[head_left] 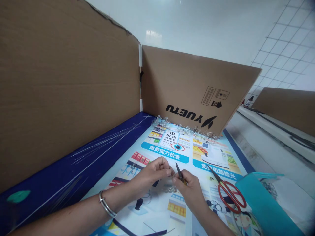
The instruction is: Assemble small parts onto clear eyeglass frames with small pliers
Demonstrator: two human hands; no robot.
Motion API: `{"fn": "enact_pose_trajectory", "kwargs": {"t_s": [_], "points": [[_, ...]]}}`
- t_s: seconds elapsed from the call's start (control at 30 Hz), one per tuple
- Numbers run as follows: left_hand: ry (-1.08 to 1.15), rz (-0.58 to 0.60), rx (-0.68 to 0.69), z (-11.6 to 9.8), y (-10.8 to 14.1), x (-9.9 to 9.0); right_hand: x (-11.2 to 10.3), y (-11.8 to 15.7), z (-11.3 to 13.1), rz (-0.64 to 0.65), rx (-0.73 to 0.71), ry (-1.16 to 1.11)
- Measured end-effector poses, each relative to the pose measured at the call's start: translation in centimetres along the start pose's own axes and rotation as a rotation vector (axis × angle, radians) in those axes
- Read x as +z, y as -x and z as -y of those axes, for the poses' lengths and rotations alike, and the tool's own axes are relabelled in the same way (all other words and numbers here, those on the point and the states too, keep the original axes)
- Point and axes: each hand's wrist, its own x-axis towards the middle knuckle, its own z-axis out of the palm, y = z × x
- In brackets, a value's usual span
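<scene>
Slim pointed tool [180,173], dark with a brass-coloured section, is held upright in the right hand [190,190], its grip closed on the shaft between fingers and thumb. The tool's tip stands just beside the left hand [155,172], whose grip is closed in a pinch; any small item within it is too small to confirm. A crumpled clear plastic scrap [171,188] lies directly beneath the hands, on a printed eye-test poster [164,154]. A metal bangle [106,205] is on the left wrist.

Red-handled scissors [230,196] lie to the right, near a teal card folder [265,206]. A strip of crumpled clear plastic [184,128] runs along the poster's far edge, against a brown cardboard panel [192,85].

Assessment: close handwork with the tool is in hand at the pinch point. Any next move calls for a steady hold, as the items there are small and hard to see.
</scene>
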Motion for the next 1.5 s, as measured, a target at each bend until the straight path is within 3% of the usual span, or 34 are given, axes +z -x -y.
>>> {"fn": "enact_pose_trajectory", "kwargs": {"t_s": [0.37,0.5,0.67,0.87,1.13,1.5], "points": [[-0.2,0.024,0.07,-0.1,-0.2,-0.6,0.0,-0.1,0.1,0.04,-0.015,0.039],[-0.217,-0.052,0.08,-0.3,-0.1,-0.5,-0.1,0.0,0.1,0.081,-0.059,0.112],[-0.232,-0.17,0.132,-0.6,0.0,-0.5,-0.7,-0.2,0.1,0.07,-0.17,0.362],[-0.355,-0.227,0.217,-0.8,0.1,-0.8,-1.2,-0.3,0.0,0.009,-0.276,0.719],[-0.71,-0.167,0.394,-1.7,0.7,-0.8,-1.4,-0.3,0.3,0.027,-0.287,0.876],[-0.811,-0.124,0.5,-1.6,0.5,-0.9,-1.2,0.1,0.5,0.017,-0.299,0.952]]}}
